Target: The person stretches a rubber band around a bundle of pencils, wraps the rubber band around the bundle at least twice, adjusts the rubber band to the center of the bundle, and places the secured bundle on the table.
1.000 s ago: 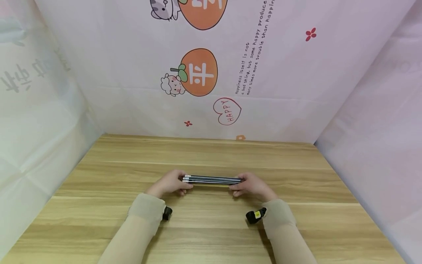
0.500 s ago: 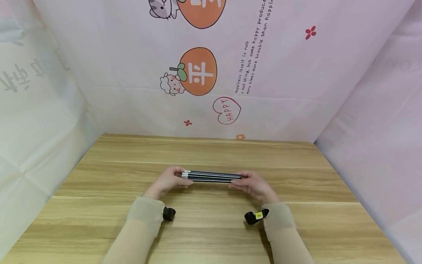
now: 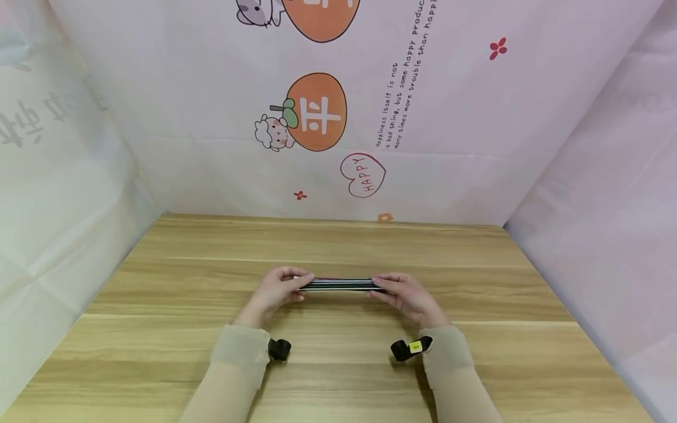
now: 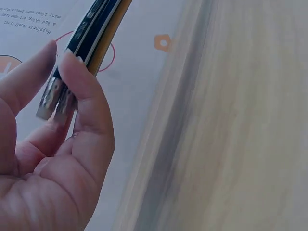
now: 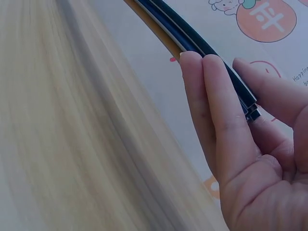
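We see a slim bundle of long, dark pencils with pale stripes along their sides [image 3: 341,285] held crosswise from left to right, apparently clear of the pale wood-grain table [image 3: 338,364] and somewhat toward its far edge. The bare left hand [image 3: 274,295] pinches the left end between thumb and fingers, close to the silvery metal collars with pale eraser tips [image 4: 50,94]. The bare right hand [image 3: 407,298] pinches the other end in the same way. From the left wrist we also make out a yellow strip [image 4: 103,43] along one side of the bundle; we cannot count the pencils.

What we would watch for, in our judgement, is slipping. Both grips sit at the ends, so the middle has no support, and a pencil not squeezed directly could slide out or drop onto the table. The tips at the right are not quite level in the right wrist view, and pushing the two hands together unevenly could drive one pencil farther out of line. Should either hand loosen first, we expect that end to fan or dip. Squeezing too hard might make the pencils roll over one another and spoil the flat stack.
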Demonstrator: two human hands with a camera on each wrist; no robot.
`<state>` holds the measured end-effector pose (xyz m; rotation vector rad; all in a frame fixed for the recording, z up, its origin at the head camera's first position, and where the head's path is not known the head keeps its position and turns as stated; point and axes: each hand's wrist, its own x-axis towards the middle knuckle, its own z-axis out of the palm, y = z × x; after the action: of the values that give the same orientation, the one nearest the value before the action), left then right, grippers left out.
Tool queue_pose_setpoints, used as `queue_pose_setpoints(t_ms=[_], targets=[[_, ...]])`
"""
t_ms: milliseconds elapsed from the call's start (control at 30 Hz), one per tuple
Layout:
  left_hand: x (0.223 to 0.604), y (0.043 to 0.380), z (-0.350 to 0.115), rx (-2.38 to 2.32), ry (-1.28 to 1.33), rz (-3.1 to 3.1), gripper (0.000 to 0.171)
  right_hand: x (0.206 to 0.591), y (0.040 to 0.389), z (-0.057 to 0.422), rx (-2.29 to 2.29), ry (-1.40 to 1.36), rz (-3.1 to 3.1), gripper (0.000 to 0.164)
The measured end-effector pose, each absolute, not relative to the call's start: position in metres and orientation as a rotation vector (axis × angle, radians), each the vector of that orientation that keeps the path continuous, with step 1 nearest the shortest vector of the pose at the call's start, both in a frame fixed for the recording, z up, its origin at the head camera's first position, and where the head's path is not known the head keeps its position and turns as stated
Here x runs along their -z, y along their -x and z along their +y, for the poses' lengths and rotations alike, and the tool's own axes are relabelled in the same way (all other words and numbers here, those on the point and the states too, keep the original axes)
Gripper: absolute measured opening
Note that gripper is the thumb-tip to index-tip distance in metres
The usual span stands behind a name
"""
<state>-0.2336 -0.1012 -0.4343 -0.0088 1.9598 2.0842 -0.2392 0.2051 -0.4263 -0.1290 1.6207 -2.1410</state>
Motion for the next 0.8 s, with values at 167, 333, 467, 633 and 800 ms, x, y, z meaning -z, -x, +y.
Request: queue_pose_setpoints(t_ms=[167, 333, 467, 633, 800], targets=[[0.437, 0.23, -0.093, -2.122, 0.022, 1.921, 0.03, 0.425, 0.238, 0.198, 2.139, 0.121, 1.638, 0.036], [0.439, 0.228, -0.083, -2.19, 0.055, 1.916, 0.027, 0.421, 0.235, 0.189, 2.148, 0.14, 1.633, 0.036], [0.438, 0.227, -0.078, -2.25, 0.079, 1.889, 0.023, 0.419, 0.233, 0.187, 2.155, 0.145, 1.631, 0.034], [0.436, 0.226, -0.077, -2.283, 0.037, 1.806, 0.029, 0.418, 0.233, 0.189, 2.168, 0.152, 1.602, 0.021], [0.435, 0.226, -0.078, -2.266, -0.023, 1.716, 0.043, 0.418, 0.234, 0.192, 2.18, 0.138, 1.581, 0.018]])
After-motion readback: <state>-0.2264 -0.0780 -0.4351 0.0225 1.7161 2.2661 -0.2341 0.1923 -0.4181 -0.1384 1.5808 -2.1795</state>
